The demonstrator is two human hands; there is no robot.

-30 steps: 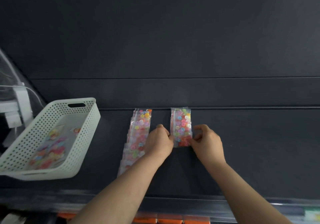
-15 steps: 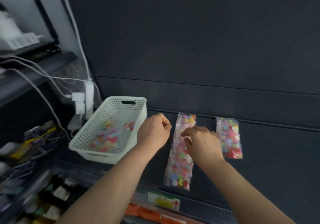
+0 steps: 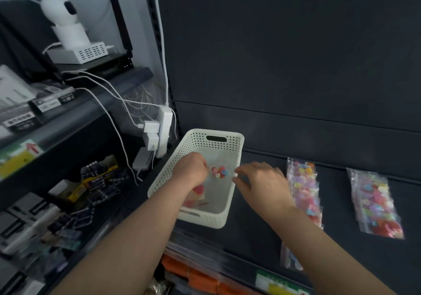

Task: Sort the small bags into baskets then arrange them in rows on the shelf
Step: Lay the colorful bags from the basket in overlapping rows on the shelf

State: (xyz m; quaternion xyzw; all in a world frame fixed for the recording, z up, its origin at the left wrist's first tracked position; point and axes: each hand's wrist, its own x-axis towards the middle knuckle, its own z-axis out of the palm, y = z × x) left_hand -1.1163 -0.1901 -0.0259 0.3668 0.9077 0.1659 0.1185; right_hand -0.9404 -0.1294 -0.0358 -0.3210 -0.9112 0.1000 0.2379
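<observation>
Left hand point(image 3: 191, 169) pinches small bag point(image 3: 219, 172) in basket point(image 3: 205, 221) — likely light, limp, slippery; grip an edge. Right hand point(image 3: 262, 181) loose, empty.

White camera point(image 3: 61, 19) on vented box point(image 3: 79, 52), power strip point(image 3: 164, 133) with cables point(image 3: 162, 44), dark packets point(image 3: 100, 176), orange boxes point(image 3: 198, 276)
</observation>
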